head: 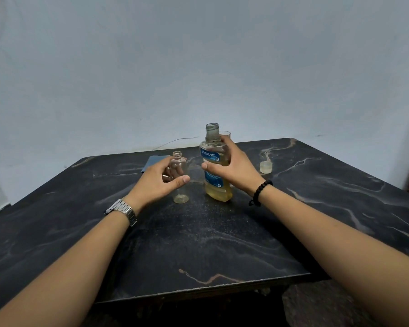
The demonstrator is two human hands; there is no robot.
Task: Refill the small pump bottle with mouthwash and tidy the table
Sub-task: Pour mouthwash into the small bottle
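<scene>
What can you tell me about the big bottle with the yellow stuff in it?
The big mouthwash bottle is clear plastic with blue labels and pale yellow liquid filling most of it. Its cap is off, so the threaded neck is open. It stands upright on the dark marbled table, right of the small empty bottle. The right hand grips its upper body.

On the table (198, 244) the small bottle (180, 178) stood upright just left of the mouthwash bottle (216, 171), both uncapped, the left hand (155, 182) around the first and the right hand (233, 165) around the second. A cap (266, 167) sat well to the right of the mouthwash bottle; a glass (225, 134) stood just behind it. A folded cloth (154, 162) lay behind the left hand, toward the table's far edge.
</scene>
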